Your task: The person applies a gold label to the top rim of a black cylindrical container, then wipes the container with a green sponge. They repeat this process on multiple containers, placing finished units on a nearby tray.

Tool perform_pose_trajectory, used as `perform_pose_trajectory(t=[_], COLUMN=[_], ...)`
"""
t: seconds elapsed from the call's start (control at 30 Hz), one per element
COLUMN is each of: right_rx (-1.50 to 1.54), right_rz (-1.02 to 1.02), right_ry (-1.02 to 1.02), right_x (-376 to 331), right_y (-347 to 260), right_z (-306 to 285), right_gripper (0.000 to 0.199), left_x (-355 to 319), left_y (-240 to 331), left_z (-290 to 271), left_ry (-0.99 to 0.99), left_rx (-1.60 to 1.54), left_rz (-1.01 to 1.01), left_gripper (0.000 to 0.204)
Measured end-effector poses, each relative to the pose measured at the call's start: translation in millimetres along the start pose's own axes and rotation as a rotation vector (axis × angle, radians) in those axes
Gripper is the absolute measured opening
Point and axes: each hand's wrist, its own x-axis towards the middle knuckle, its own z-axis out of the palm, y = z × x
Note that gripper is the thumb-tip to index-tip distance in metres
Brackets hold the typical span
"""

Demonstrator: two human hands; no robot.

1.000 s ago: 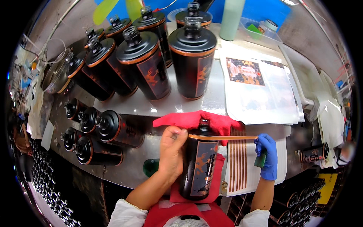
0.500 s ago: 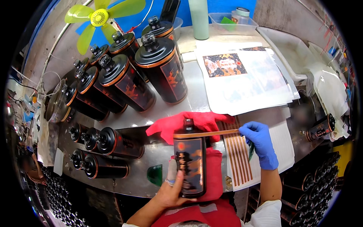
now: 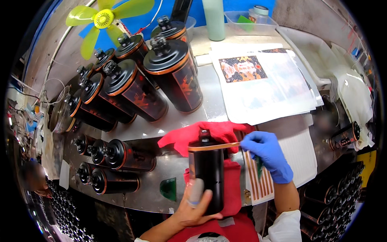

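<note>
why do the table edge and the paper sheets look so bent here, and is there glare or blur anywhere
Head view: fisheye distortion bows the steel table edge and the paper sheets toward the rim, with black corners around the round image. Bright light glares off the table and the glossy black bottles. The centre is sharp, including the held bottle in the left hand and the gloved right hand; the edges go dim and soft.

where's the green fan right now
In the head view, the green fan sits at the top left, at the back of the metal table, just behind the row of upright black canisters.
</note>
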Motion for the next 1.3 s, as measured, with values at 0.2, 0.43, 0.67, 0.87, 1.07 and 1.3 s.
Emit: perform_pose_trajectory(t=[0.2,0.43,0.67,0.87,1.07,1.3], right_rx=[-0.022,-0.053,-0.091,-0.118,-0.119,-0.130], right_rz=[-0.023,0.011,0.001,0.038,0.032,-0.039], right_ry=[-0.113,-0.073,-0.055,-0.029,-0.038,-0.006], right_x=[-1,-5,-2,6,3,4], right_y=[-16,-20,-19,-14,-23,-18], right_z=[41,44,42,44,50,51], right_gripper=[0.020,0.020,0.020,0.021,0.017,0.015], left_x=[-20,20,20,13,0,22], left_y=[-12,11,11,3,-21,13], left_z=[-16,-4,-4,-3,4,-12], left_ry=[-0.048,-0.173,-0.161,-0.075,-0.045,-0.185], left_rx=[-0.201,0.109,0.131,-0.112,-0.350,0.037], left_rz=[-0.210,-0.094,-0.062,-0.119,-0.090,-0.056], left_gripper=[0.118,0.084,0.081,0.083,0.102,0.088])
